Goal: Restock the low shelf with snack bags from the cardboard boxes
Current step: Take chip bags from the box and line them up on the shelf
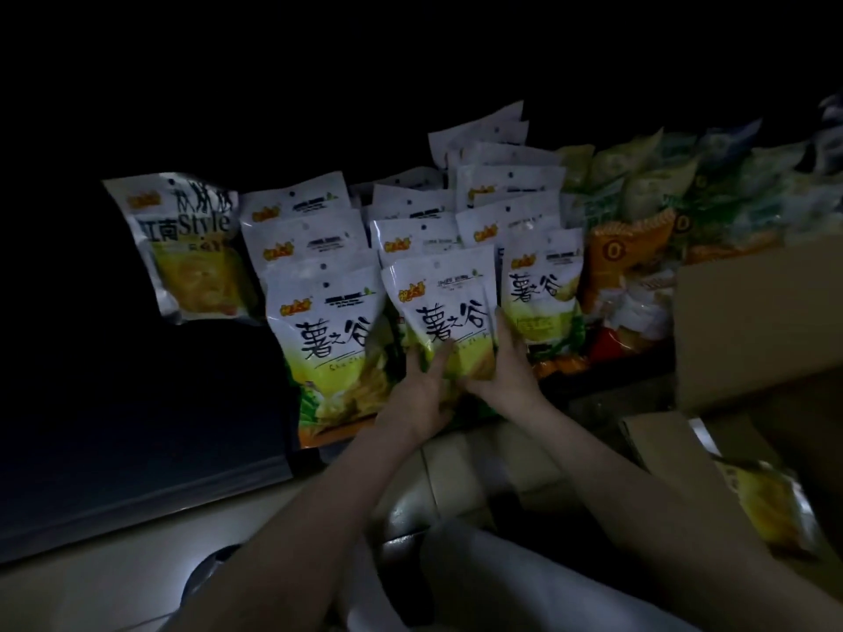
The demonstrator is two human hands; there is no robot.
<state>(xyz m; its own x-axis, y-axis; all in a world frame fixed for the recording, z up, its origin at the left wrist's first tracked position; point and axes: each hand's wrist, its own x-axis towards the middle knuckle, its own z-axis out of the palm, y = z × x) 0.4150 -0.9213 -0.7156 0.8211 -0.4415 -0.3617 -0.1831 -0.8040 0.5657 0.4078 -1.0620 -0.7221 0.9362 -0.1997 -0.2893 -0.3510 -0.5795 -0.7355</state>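
- "薯之谷" is printed in large black brush characters on the white-and-green snack bag [444,312] gripped at the shelf's front edge
- The same "薯之谷" is read on the neighbouring bag on the left [328,330] and the bag on the right [540,285]
- "江南Style" is printed on the tilted bag [191,239] at the row's left end
- A large "0" is seen on an orange bag [611,253]
- Smaller print is too blurred to be read
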